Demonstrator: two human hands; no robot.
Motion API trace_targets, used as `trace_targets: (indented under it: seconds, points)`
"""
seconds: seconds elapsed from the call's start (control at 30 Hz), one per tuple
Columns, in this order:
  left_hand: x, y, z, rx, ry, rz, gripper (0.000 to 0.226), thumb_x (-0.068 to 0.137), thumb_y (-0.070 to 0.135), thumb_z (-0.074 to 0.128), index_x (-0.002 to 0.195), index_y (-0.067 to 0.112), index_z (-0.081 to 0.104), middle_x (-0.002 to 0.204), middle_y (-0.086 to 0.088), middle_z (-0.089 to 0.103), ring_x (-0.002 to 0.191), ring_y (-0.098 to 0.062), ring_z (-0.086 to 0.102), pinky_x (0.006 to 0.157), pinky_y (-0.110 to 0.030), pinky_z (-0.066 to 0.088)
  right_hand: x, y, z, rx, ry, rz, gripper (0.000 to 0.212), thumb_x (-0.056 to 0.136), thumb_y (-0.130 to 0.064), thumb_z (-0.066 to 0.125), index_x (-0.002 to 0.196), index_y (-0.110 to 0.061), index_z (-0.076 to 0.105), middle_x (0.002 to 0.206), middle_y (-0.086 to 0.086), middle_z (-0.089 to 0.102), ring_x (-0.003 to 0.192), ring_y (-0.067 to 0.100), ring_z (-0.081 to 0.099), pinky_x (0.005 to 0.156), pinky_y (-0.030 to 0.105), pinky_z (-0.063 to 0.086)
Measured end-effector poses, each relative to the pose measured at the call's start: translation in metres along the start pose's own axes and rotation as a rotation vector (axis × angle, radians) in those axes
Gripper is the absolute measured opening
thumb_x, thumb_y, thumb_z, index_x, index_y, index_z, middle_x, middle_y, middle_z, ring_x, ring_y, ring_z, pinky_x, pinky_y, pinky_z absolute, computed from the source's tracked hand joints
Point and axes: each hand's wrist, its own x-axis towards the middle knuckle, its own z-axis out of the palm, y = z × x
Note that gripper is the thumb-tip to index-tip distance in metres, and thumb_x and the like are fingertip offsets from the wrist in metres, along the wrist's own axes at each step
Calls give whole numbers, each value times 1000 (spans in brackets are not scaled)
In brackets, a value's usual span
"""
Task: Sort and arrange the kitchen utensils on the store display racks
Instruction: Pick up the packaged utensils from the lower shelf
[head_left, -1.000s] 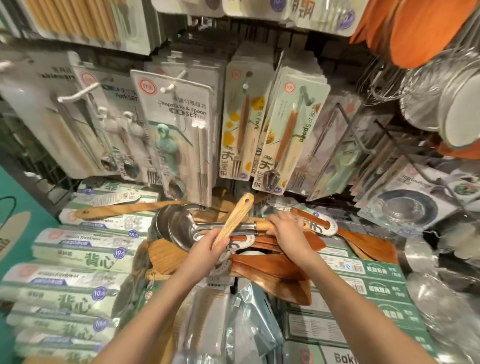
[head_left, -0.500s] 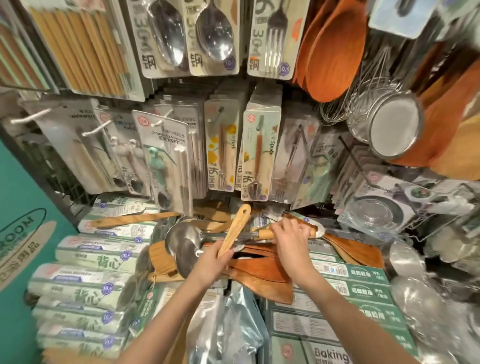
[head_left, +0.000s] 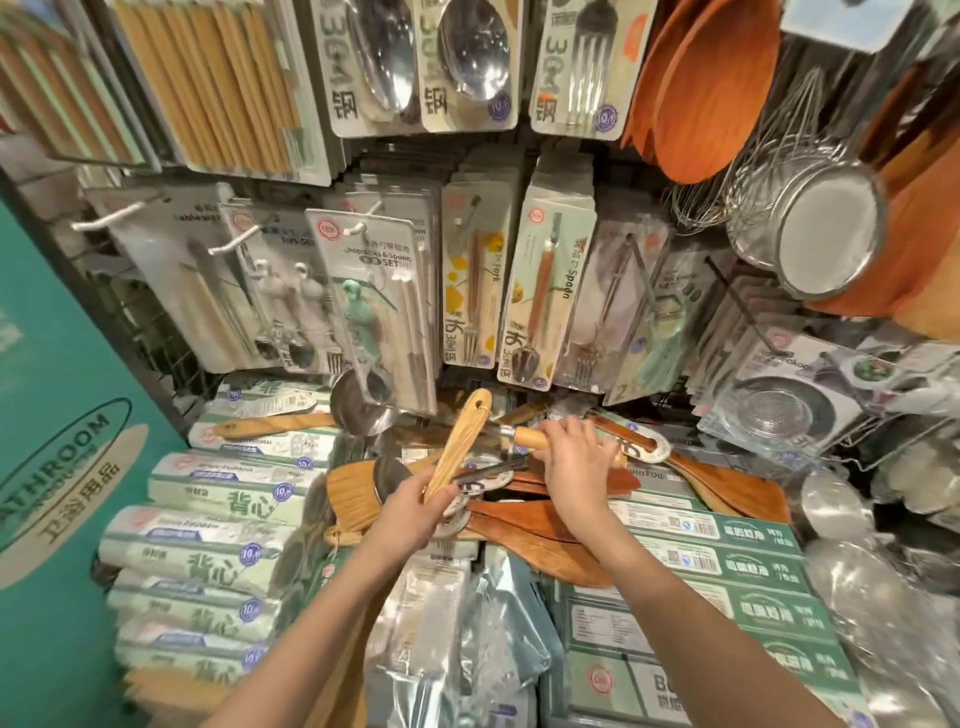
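The left hand (head_left: 415, 512) grips a wooden handle (head_left: 460, 441) tilted up and away — the right hand (head_left: 574, 462) clutches a ladle handle (head_left: 530, 438) lying crosswise, bowl toward the left.

Pale striped-grain wooden handle (head_left: 460, 447), teal sign (head_left: 62, 467)

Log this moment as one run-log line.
left hand: holds light wooden handle | right hand: grips ladle handle | phase: sorting utensil pile
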Motion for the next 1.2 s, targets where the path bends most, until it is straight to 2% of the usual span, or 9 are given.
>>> trace_targets:
  seconds: [0.17, 0.4, 0.5, 0.77, 0.83, 0.9, 0.97, 1.07, 1.2]
  points:
    - [-12, 12, -13, -11, 0, 52, 10, 96, 17, 48, 104, 12, 51, 63, 4, 45, 43, -3, 38, 37, -15, 31, -11, 19, -24, 26, -30, -80, 34, 90, -26, 57, 124, -26, 57, 119, -4, 55, 115, 18, 41, 89, 35, 24]
    - [-37, 36, -26, 27, 52, 57, 8, 96, 19, 48, 101, 16, 53, 72, -10, 56, 44, -5, 41, 36, -14, 31, -13, 75, -87, -74, -12, -201, 29, 88, -27, 60, 117, -27, 63, 107, -2, 60, 106, 22, 49, 81, 36, 23]
    - [-39, 50, -17, 70, 92, 53, 9, 96, 17, 48, 101, 12, 54, 65, -4, 52, 44, -8, 41, 35, -14, 31, -13, 99, -112, -78, -26, -260, 27, 86, -27, 63, 112, -23, 66, 103, 2, 62, 104, 27, 52, 76, 33, 18]
    - [-51, 72, 27, 173, 110, -2, 8, 94, 16, 50, 91, 12, 56, 60, 3, 51, 44, -4, 44, 37, -11, 34, -16, 138, -159, -210, -157, -374, 31, 91, -41, 49, 118, -30, 59, 112, -9, 56, 114, 14, 44, 83, 31, 15]
    - [-54, 79, 41, 144, 125, -3, 11, 93, 17, 52, 84, 14, 59, 55, 6, 52, 41, -3, 46, 39, -15, 36, -19, 145, -170, -255, -180, -412, 34, 89, -46, 49, 118, -32, 58, 114, -9, 54, 117, 13, 43, 85, 32, 15]
    - [-58, 89, 57, 86, 112, 0, 10, 92, 18, 55, 90, 12, 61, 56, 5, 56, 40, -3, 47, 40, -18, 37, -23, 150, -183, -245, -178, -462, 34, 88, -49, 50, 116, -33, 59, 112, -10, 54, 115, 12, 43, 84, 31, 14]
    - [-64, 103, 76, 50, 86, 23, 12, 90, 17, 60, 100, 10, 61, 64, 1, 61, 39, 1, 47, 41, -16, 36, -28, 155, -195, -221, -162, -522, 29, 88, -47, 53, 113, -33, 61, 108, -11, 57, 113, 12, 46, 88, 31, 12]
    - [-75, 129, 105, 18, 42, 82, 20, 81, 10, 70, 99, 9, 62, 72, -5, 60, 36, 1, 43, 41, -14, 36, -33, 156, -218, -210, -178, -617, 23, 88, -36, 59, 109, -29, 65, 108, -10, 60, 112, 13, 48, 104, 35, 4]
    - [-94, 160, 137, 21, -92, 122, 14, 81, 7, 70, 88, 13, 59, 42, 9, 56, 32, -1, 46, 35, -11, 34, -38, 158, -257, -204, -33, -834, 17, 80, -3, 66, 93, -12, 72, 89, 5, 66, 96, 25, 59, 111, 38, -4]
